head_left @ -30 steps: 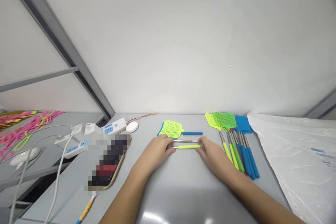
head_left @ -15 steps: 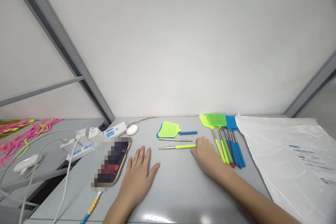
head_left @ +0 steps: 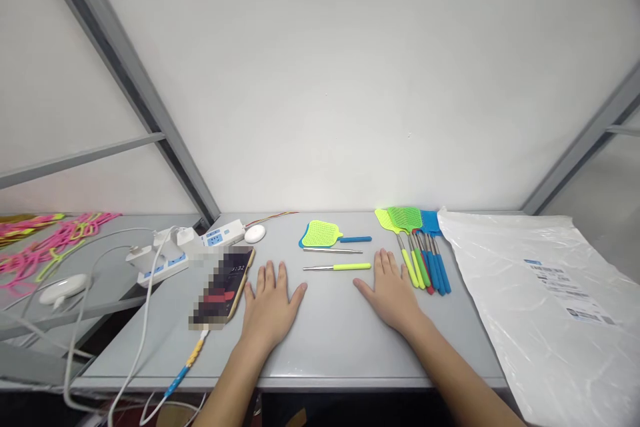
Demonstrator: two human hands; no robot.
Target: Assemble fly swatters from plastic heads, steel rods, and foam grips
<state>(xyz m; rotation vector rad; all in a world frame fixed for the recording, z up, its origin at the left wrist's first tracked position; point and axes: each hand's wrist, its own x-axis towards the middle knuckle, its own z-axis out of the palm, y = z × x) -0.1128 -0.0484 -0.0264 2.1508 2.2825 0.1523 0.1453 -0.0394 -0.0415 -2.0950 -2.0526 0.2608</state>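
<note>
My left hand (head_left: pixel 270 307) lies flat on the grey table, fingers spread, just right of a phone (head_left: pixel 223 287). My right hand (head_left: pixel 391 290) also rests flat and holds nothing. Close to its fingertips lies a metal rod with a yellow-green handle (head_left: pixel 352 267). Behind that are a bare metal rod (head_left: pixel 333 251), a blue handle (head_left: pixel 356 239), and a yellow-green fly swatter head (head_left: pixel 321 233) on top of a blue one (head_left: pixel 302 241). Right of my right hand, several fly swatters (head_left: pixel 420 257) in yellow, green, red and blue lie side by side.
A white plastic bag (head_left: pixel 540 300) with a label covers the table's right side. At left are power strips (head_left: pixel 220 235) with plugs, a round white device (head_left: pixel 255 233) and white cables (head_left: pixel 145 320). Pink and yellow cords (head_left: pixel 65 240) lie far left. Metal frame posts (head_left: pixel 135 87) flank the wall.
My right hand has drawn away from the yellow-green handle and flattened on the table with its fingers straightened. My left hand stays flat. The view has shifted, showing the table's front edge.
</note>
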